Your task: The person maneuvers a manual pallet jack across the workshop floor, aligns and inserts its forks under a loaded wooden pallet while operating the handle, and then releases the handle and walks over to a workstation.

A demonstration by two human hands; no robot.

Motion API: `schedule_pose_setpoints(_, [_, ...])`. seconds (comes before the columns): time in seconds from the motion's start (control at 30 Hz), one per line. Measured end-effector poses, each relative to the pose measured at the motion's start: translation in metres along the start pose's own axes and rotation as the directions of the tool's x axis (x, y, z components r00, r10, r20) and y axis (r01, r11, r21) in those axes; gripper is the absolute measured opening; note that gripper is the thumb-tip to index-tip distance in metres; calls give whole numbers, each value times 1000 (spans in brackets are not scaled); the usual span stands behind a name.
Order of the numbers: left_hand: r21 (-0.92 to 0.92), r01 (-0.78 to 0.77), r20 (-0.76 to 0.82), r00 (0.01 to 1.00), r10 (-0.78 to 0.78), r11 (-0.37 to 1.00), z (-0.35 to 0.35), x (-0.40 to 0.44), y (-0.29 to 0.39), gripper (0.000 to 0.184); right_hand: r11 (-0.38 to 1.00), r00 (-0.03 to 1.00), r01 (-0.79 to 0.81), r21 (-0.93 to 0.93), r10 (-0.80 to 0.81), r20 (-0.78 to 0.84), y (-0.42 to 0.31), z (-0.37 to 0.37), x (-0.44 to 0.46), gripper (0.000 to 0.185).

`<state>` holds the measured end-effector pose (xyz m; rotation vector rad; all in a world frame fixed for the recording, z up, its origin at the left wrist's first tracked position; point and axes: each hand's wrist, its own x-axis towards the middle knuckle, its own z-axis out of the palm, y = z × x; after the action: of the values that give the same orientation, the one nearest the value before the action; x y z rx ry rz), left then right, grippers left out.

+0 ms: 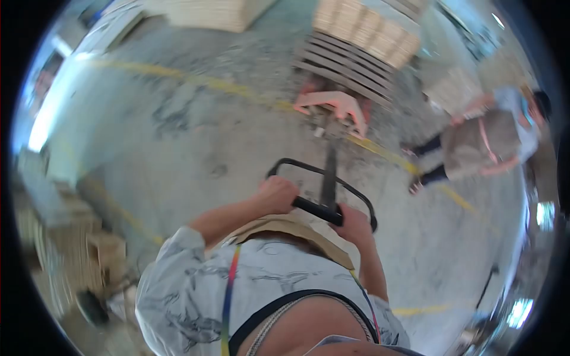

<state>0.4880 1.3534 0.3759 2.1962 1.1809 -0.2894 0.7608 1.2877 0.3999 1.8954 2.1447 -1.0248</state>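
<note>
Both of my hands are closed around the black loop handle (pixel 356 191) of a pallet jack. My left hand (pixel 279 194) grips its left side, and my right hand (pixel 354 225) grips the right side near the central shaft (pixel 329 178). The shaft runs forward to the jack's orange-red body (pixel 332 105). Just beyond that body stands a wooden pallet (pixel 344 66), loaded with tan stacked bundles (pixel 367 29). Whether the forks sit under the pallet is hard to make out.
A person in a brown apron (pixel 472 145) stands to the right of the jack. Cardboard stacks (pixel 65 243) lie at the left, and a large pale stack (pixel 208 12) stands at the back. Yellow lines (pixel 219 85) cross the worn concrete floor (pixel 178 142).
</note>
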Motion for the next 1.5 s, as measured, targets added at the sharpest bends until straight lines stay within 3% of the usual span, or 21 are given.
schedule_pose_setpoints(0.1, [5, -6, -12, 1000, 6, 1000, -15, 10, 5, 25, 999, 997, -29, -17, 30, 71, 5, -22, 5, 50])
schedule_pose_setpoints(0.2, [29, -100, -115, 988, 103, 995, -7, -2, 7, 25, 1000, 1000, 7, -28, -6, 30, 0, -16, -10, 48])
schedule_pose_setpoints(0.4, [-54, -177, -23, 984, 176, 983, -42, -28, 34, 32, 1000, 1000, 20, -17, -19, 18, -18, -43, -40, 55])
schedule_pose_setpoints(0.47, [-62, -192, -27, 981, 190, 979, -50, -39, 27, 35, 993, 998, 55, 104, -55, -5, -21, -50, -51, 54])
schedule_pose_setpoints(0.53, [-90, -319, -47, 948, 316, 944, -62, -44, 27, 38, 984, 997, 78, 158, -77, -12, -25, -62, -56, 53])
schedule_pose_setpoints(0.6, [-112, -382, -61, 924, 378, 917, -90, -46, 25, 39, 868, 979, -201, 455, 197, 57, -31, -79, -54, 36])
schedule_pose_setpoints(0.63, [-136, -445, -66, 896, 440, 885, -99, -51, 26, 40, 868, 977, -207, 451, 202, 61, -37, -84, -55, 36])
schedule_pose_setpoints(0.7, [-151, -482, -111, 876, 470, 863, -108, -55, 24, 42, 945, 945, -171, 280, 237, -223, -42, -84, -57, 22])
schedule_pose_setpoints(0.77, [-167, -565, -159, 824, 543, 808, -120, -58, 21, 44, 985, 883, -99, 144, 153, -443, -37, -90, -58, 22])
schedule_pose_setpoints(0.8, [-184, -602, -117, 798, 591, 777, -130, -62, 18, 44, 974, 821, -161, 158, 221, -526, -42, -97, -61, 23])
schedule_pose_setpoints(0.83, [-216, -614, -177, 789, 588, 759, -144, -61, 16, 44, 954, 738, -240, 179, 299, -605, -50, -111, -60, 24])
schedule_pose_setpoints(0.93, [-272, -653, -251, 758, 603, 707, -169, -57, 19, 39, 947, 621, -195, 254, 320, -715, -63, -149, -62, 28])
schedule_pose_setpoints(0.97, [-296, -679, -206, 732, 650, 672, -170, -61, 18, 39, 940, 600, -219, 260, 340, -724, -75, -155, -65, 29])
schedule_pose_setpoints(1.03, [-331, -694, -348, 719, 601, 639, -190, -57, 17, 37, 945, 573, -196, 263, 328, -751, -85, -177, -59, 27])
schedule_pose_setpoints(1.07, [-342, -695, -329, 719, 613, 632, -203, -56, 17, 37, 955, 556, -156, 253, 297, -777, -85, -190, -54, 25])
schedule_pose_setpoints(1.1, [-300, -700, -351, 713, 607, 648, -176, -75, 20, 36, 956, 524, -148, 253, 293, -800, -85, -162, -70, 25])
schedule_pose_setpoints(1.2, [-289, -693, -356, 718, 598, 660, -193, -81, 23, 36, 974, 445, -97, 203, 225, -867, -100, -173, -76, 21])
schedule_pose_setpoints(1.3, [-237, -654, -344, 748, 568, 718, -209, -79, 29, 42, 998, 352, 37, 52, 36, -935, -98, -185, -81, 19])
schedule_pose_setpoints(1.47, [-216, -593, -418, 774, 475, 776, -217, -88, 44, 37, 1000, 393, -22, -2, 6, -920, -62, -169, -98, 23])
schedule_pose_setpoints(1.5, [-213, -571, -425, 785, 452, 793, -221, -86, 46, 34, 986, 365, 62, 155, 122, -923, -46, -162, -94, 24])
